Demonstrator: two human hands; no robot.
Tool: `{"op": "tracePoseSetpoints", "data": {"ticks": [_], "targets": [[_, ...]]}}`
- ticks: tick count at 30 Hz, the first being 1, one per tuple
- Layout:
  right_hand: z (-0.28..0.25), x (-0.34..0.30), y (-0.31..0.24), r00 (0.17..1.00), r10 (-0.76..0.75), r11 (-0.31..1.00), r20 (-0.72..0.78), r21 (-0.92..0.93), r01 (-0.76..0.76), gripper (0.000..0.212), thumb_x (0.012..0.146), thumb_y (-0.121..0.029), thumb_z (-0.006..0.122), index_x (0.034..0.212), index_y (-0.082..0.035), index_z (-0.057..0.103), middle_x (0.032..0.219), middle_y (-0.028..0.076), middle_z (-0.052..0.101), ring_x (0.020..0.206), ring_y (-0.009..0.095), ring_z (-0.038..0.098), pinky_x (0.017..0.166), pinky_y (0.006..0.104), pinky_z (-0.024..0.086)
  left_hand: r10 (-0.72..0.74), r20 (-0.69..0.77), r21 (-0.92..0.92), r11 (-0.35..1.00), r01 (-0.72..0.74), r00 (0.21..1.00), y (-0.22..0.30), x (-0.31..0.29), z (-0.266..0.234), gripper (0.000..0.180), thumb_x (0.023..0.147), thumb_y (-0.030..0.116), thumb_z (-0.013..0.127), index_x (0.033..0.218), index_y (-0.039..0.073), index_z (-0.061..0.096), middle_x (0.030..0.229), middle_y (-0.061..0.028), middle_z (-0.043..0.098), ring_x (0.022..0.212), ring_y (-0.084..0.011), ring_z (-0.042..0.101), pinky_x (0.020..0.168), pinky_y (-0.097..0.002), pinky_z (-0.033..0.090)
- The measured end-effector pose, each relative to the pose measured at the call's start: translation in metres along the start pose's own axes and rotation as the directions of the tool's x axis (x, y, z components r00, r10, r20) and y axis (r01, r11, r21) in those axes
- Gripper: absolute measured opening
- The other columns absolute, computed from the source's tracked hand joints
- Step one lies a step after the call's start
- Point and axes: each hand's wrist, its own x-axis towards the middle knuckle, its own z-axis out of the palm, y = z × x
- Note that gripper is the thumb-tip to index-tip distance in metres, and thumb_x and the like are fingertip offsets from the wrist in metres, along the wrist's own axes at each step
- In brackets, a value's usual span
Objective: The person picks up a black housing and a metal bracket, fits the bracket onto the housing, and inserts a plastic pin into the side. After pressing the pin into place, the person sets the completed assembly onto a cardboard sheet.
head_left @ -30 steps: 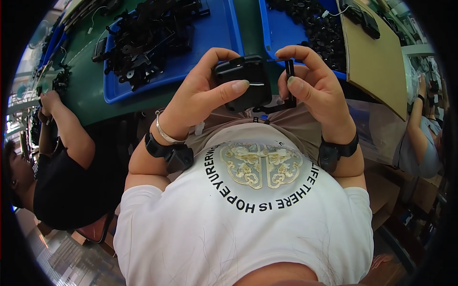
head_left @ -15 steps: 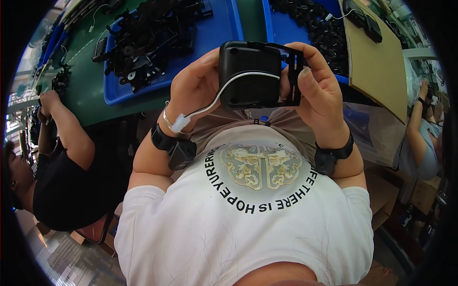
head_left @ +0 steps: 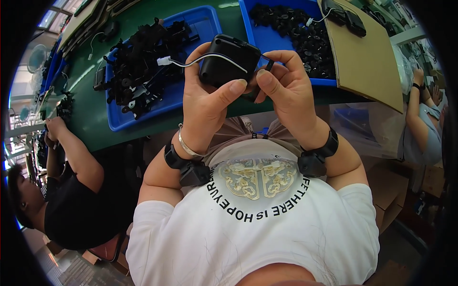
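A black plastic housing (head_left: 224,64) with rounded corners is held up in front of me, tilted. From it runs a white cable ending in a small white connector (head_left: 164,61), which sticks out to the left. My left hand (head_left: 210,95) is closed round the housing's left side, thumb across its lower face. At its right side, my right hand (head_left: 286,88) pinches a black slotted bracket (head_left: 268,65), thumb and fingers closed on it. The bracket meets the housing's right end; fingers hide most of that joint.
A blue tray (head_left: 114,117) of black brackets lies on the green table (head_left: 88,102). Right of it, another blue tray (head_left: 255,31) holds small black parts beside a cardboard sheet (head_left: 367,62) carrying black housings (head_left: 344,18). Co-workers sit left (head_left: 71,190) and right (head_left: 420,119).
Both hands have drawn left with the housing, which is now tilted. The cable's connector swung from below to the left. The bracket has turned more edge-on, and my left thumb has come over the housing.
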Motion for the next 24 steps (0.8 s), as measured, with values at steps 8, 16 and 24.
{"op": "tracePoseSetpoints", "data": {"ticks": [8, 16, 24], "targets": [[-0.004, 0.005, 0.000, 0.997, -0.070, 0.995, -0.032, -0.072, 0.068, 0.035, 0.083, -0.022, 0.067, 0.104, -0.004, 0.046, 0.083, 0.006, 0.059, 0.068, 0.009, 0.058, 0.058, 0.0186, 0.047, 0.024, -0.096, 0.119, 0.993, -0.013, 0.995, -0.004, 0.011, 0.013, 0.061, 0.075, 0.005, 0.071, 0.122, 0.006, 0.032, 0.104, -0.0118, 0.055, 0.090, -0.0197, 0.061, 0.076, -0.0313, 0.053], [-0.049, 0.032, -0.027, 0.989, -0.145, 0.861, 0.002, -0.492, 0.127, 0.028, 0.085, -0.025, 0.064, 0.100, -0.004, 0.054, 0.084, 0.002, 0.057, 0.071, 0.006, 0.056, 0.061, 0.0185, 0.046, -0.041, 0.024, 0.210, 0.977, 0.035, 0.999, 0.009, 0.049, 0.008, 0.051, 0.079, 0.008, 0.068, 0.119, 0.006, 0.038, 0.102, -0.0115, 0.056, 0.087, -0.0205, 0.062, 0.065, -0.0322, 0.057], [-0.117, 0.063, -0.037, 0.877, 0.027, -0.018, 0.480, -0.877, 0.480, 0.010, 0.078, -0.008, 0.063, 0.087, -0.005, 0.061, 0.087, 0.007, 0.059, 0.075, 0.024, 0.060, 0.066, 0.0317, 0.049, -0.217, 0.170, 0.137, 0.971, 0.195, 0.961, 0.017, 0.063, -0.003, 0.050, 0.080, 0.016, 0.068, 0.120, 0.007, 0.040, 0.104, -0.0109, 0.055, 0.088, -0.0216, 0.062, 0.064, -0.0318, 0.057]]}}
